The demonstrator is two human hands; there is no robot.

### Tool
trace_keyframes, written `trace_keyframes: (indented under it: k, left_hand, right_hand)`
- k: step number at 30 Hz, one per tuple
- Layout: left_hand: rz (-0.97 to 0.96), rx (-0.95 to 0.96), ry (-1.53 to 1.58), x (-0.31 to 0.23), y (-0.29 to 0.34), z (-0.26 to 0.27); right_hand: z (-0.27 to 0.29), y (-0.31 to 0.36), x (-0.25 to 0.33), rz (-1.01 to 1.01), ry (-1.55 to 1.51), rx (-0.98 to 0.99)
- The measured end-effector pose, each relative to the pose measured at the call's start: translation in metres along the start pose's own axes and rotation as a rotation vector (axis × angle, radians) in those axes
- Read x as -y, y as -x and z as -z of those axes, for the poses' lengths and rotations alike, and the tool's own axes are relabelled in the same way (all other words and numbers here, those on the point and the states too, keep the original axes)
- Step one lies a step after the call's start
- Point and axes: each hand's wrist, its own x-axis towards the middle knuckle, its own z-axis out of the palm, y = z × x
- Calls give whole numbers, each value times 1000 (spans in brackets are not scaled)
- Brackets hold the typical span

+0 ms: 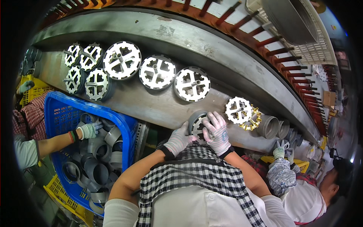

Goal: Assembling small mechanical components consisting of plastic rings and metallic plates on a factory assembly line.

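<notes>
At the near edge of the metal bench, a grey pipe ring (193, 116) with a silver spoked disc (197, 128) inside it sits between my gloved hands. My left hand (179, 141) is wrapped round the ring's left side. My right hand (217, 133) lies over its right side, fingers bent onto the disc and rim. Farther back stand several grey rings fitted with spoked discs, among them a large one (121, 60) and a nearer one (192, 84). Right of my hands lie a loose silver spoked disc (238, 110) and gold notched pieces (256, 120).
A blue basket (124, 120) full of grey rings stands at left, with a co-worker's gloved hand (90, 130) in it. Bare grey rings (267, 127) line the bench at right, near another person (302, 196). A rack of red pegs (278, 59) runs behind the bench.
</notes>
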Motion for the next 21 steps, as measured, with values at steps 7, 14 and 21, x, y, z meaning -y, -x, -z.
trace_keyframes:
  k: [7,14,21]
  left_hand:
    - [-171,-34,9,21,-14,-3]
    - [-96,204,-153,-16,-13,11]
    - [-31,45,159,-23,7,54]
  right_hand:
    - [-1,-4,0,-16,15,-8]
    - [4,7,-4,-36,-27,37]
    - [67,-4,28,-124,130,381]
